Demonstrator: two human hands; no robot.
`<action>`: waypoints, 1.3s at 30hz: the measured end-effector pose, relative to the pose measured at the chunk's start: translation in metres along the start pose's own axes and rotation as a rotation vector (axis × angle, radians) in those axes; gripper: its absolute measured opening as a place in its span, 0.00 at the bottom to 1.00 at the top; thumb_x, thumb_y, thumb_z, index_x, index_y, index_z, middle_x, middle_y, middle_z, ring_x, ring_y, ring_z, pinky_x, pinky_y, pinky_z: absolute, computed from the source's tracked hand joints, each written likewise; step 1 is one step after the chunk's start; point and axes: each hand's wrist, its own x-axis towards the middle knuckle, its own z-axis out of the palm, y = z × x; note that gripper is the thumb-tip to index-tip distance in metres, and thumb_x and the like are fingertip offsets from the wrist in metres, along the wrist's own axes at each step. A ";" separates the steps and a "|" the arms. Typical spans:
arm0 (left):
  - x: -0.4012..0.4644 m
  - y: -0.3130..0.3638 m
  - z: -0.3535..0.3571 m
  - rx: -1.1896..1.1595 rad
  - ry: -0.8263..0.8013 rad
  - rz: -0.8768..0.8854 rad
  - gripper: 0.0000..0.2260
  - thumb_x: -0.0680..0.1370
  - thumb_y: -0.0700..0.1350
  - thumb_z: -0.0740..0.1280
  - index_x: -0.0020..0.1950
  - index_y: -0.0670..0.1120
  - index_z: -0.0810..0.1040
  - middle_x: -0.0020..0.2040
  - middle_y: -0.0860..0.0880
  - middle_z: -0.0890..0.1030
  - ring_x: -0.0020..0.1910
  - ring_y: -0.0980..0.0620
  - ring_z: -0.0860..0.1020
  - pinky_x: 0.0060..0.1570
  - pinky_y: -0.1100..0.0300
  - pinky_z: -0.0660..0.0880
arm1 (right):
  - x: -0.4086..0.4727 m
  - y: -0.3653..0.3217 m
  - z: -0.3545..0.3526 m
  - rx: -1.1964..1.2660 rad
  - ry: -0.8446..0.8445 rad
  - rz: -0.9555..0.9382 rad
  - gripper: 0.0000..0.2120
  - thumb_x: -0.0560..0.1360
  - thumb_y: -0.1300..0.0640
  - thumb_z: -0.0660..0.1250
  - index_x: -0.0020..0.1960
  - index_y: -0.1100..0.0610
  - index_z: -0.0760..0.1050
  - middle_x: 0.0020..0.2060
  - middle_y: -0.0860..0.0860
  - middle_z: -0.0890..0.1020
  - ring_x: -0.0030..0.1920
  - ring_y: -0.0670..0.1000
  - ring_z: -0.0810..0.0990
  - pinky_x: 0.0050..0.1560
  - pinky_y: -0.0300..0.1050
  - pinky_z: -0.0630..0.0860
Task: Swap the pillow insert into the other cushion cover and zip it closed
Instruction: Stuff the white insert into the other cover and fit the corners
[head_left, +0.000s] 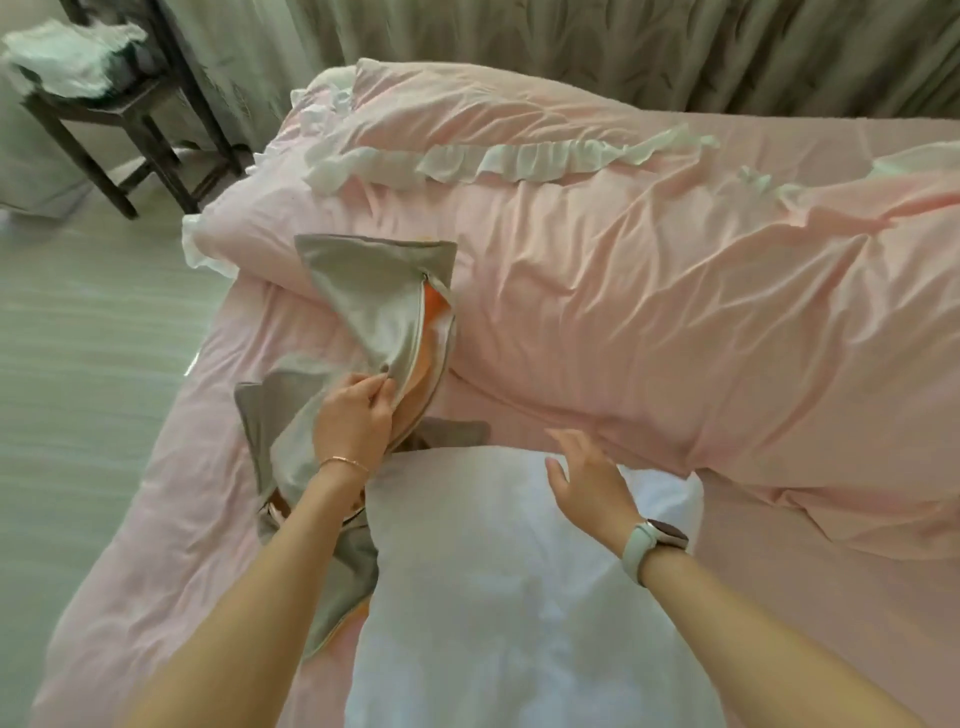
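head view | left hand (354, 415) pinching grey cover (374, 306) at unzipped mouth, propped on pink duvet (649, 291) | right hand (589, 480) spread loose over white pillow (498, 597) on bed | probably light, squishy, best grabbed by a corner | second cover under forearm, mostly hidden

The grey cushion cover (363, 306) that I pinch with my left hand (353, 415) is smooth cloth with a soft shine, and its inside is orange. The pillow insert (493, 597) is white matt cloth. The pink duvet (649, 291) is creased matt cotton-like cloth with a white frill. The stool (130, 119) is dark wood.
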 end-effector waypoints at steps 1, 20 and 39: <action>-0.006 -0.013 0.005 -0.011 -0.030 -0.056 0.11 0.79 0.44 0.62 0.49 0.40 0.82 0.46 0.44 0.80 0.50 0.42 0.76 0.46 0.57 0.66 | -0.001 0.006 0.010 -0.022 -0.074 0.030 0.19 0.80 0.57 0.56 0.70 0.57 0.64 0.66 0.53 0.69 0.66 0.53 0.68 0.64 0.46 0.63; -0.031 -0.056 0.034 -0.287 0.037 -0.337 0.18 0.79 0.40 0.61 0.28 0.45 0.63 0.27 0.52 0.62 0.27 0.57 0.61 0.32 0.63 0.58 | 0.036 -0.005 0.059 -0.040 -0.458 0.101 0.19 0.74 0.39 0.62 0.52 0.55 0.75 0.50 0.52 0.81 0.53 0.56 0.77 0.47 0.47 0.70; -0.067 0.054 -0.010 -0.067 -0.343 0.210 0.10 0.77 0.41 0.65 0.38 0.38 0.78 0.34 0.48 0.74 0.36 0.50 0.73 0.38 0.60 0.65 | -0.131 0.013 -0.036 0.126 0.152 -0.250 0.18 0.70 0.45 0.60 0.58 0.50 0.70 0.42 0.34 0.72 0.42 0.39 0.66 0.53 0.36 0.60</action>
